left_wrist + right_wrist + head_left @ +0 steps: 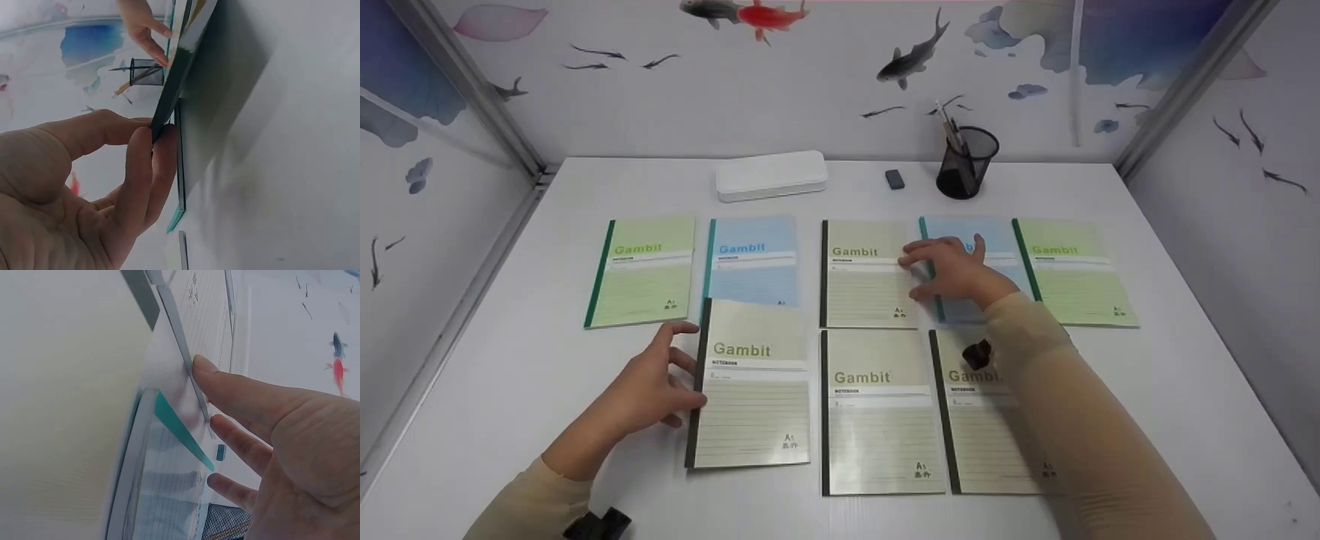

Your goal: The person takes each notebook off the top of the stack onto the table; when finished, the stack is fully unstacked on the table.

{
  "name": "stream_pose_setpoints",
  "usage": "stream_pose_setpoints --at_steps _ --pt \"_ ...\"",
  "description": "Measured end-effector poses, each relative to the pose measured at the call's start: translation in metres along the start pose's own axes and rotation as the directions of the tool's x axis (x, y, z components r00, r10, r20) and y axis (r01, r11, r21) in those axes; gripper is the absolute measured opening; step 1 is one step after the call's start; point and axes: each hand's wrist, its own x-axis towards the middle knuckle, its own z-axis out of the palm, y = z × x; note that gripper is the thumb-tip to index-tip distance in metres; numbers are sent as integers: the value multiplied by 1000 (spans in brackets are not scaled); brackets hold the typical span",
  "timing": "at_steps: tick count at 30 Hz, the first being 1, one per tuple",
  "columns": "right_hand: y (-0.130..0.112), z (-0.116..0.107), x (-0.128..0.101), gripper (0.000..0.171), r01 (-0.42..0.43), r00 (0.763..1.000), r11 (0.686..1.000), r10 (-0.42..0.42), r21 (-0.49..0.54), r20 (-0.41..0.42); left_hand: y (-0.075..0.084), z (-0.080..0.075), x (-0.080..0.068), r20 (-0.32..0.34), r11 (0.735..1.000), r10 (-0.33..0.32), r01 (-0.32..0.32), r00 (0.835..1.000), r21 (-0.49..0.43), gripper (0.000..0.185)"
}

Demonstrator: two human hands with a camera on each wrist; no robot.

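Note:
My left hand (641, 394) pinches the dark spine of a beige Gambit notebook (754, 409). In the left wrist view, that notebook's spine (171, 90) is tilted up off the table, between thumb and fingers. The notebook overlaps the lower edge of a blue notebook (754, 259). My right hand (960, 270) reaches over a second blue notebook (971, 307). Its thumb (211, 371) and fingertips touch the right edge of a beige notebook (862, 289) in the back row. Two more beige notebooks lie in front, one whole (881, 442) and one (982, 442) partly under my right sleeve.
Green notebooks lie at the left end (645, 277) and right end (1080, 277) of the back row. Behind them are a white case (771, 176), a dark eraser (895, 179) and a black mesh pen cup (964, 169). Patterned walls enclose the white table (547, 420).

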Motion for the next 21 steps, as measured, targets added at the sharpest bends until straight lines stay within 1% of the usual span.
stream_pose_setpoints --at_steps 4,8,14,17,21 --pt "0 1 1 57 -6 1000 1000 6 -5 2 -1 -4 2 22 996 23 -25 999 81 99" --pt "0 1 1 58 -11 1000 1000 11 -3 7 -5 -6 4 46 985 29 -36 999 170 105" --pt "-1 -1 1 58 -13 1000 1000 13 -2 4 -5 -9 7 127 960 33 -67 991 274 103" --pt "0 0 1 58 -11 1000 1000 11 -3 1 -4 -10 10 140 946 33 -76 990 315 101" --pt "0 0 1 59 -10 1000 1000 10 -2 3 -4 -11 13 152 924 48 -102 987 369 101"
